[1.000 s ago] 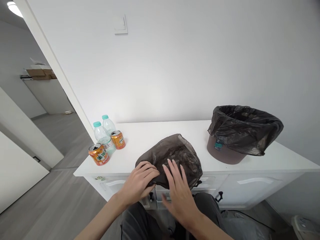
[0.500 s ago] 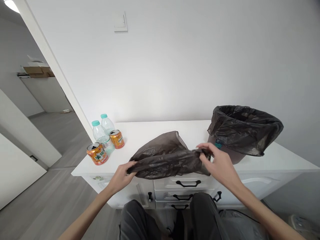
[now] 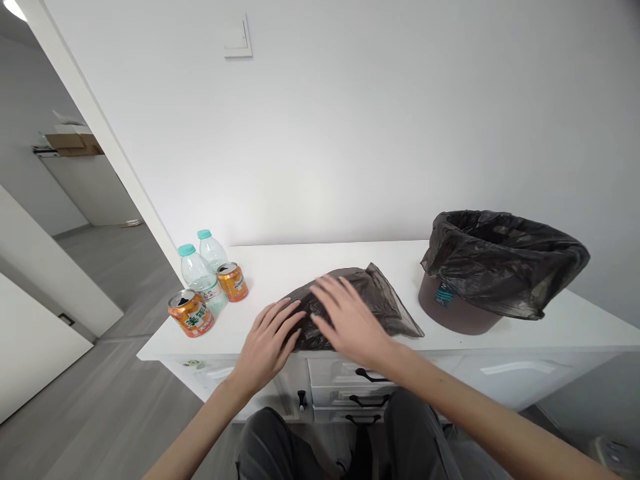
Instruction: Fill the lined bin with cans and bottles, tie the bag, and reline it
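A dark, see-through garbage bag [image 3: 373, 293] lies folded and crumpled on the white cabinet top, near its front edge. My left hand [image 3: 267, 340] rests over the bag's left end, fingers stretched out and palm down. Over the middle of the bag is my right hand [image 3: 347, 320], a little blurred, its fingers spread; I cannot tell whether it presses on the plastic. Neither hand grips anything. To the right stands a brown trash can [image 3: 457, 313], lined with another dark bag [image 3: 500, 267] folded over its rim.
At the left end of the cabinet top [image 3: 280, 263] stand two orange drink cans [image 3: 193, 313] and two clear bottles [image 3: 195, 267] with teal caps. A white wall rises behind. Drawers with black handles [image 3: 370, 401] face my knees.
Both hands have let go of the bag, which was stretched between them, and it now lies flatter on the cabinet. My right hand has moved left, away from the trash can.
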{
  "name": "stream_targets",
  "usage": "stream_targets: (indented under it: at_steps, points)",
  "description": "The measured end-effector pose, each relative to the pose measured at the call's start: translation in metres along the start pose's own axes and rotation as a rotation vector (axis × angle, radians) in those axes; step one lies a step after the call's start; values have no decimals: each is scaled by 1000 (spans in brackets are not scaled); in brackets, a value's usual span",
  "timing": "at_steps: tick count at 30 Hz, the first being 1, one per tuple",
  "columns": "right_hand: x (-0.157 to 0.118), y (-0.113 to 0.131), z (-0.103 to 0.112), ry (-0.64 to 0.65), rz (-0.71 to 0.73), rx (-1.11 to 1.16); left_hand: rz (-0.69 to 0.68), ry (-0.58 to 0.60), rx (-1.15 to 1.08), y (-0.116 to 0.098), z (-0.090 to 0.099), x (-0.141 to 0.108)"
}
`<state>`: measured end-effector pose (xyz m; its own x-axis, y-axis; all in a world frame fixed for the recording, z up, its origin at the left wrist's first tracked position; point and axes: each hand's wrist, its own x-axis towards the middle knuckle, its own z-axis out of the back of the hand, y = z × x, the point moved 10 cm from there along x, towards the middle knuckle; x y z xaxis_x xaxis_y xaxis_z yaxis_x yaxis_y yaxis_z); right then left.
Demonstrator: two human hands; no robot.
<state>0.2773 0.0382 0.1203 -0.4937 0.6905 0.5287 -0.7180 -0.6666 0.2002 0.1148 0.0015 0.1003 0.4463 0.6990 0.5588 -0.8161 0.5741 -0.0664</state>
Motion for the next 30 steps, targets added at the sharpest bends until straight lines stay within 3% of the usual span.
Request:
stream_targets:
  at_steps: [1,3,7,12,16,24,27,30]
  points:
    - [-3,12,-18,58,42,-22,-27,85,17,2,-14,0]
    - [-3,13,-47,145,38,-49,-4,213,39,19,-40,-1]
    - [9,-44,-78,286,-123,-47,74,344,-2,61,-75,-10]
    - [6,-125,-101,425,-307,-11,44,363,-44,75,-72,-28]
    - [0,-151,-115,409,-307,5,17,368,-32,71,-55,-39]
    - [-1,-144,-116,410,-254,-15,-66,353,-4,55,-28,-66]
    - [0,-122,-97,344,-203,-13,-38,339,-10,58,-21,-79]
    - [-10,-77,-69,248,-108,90,2,277,-3,56,-7,-84]
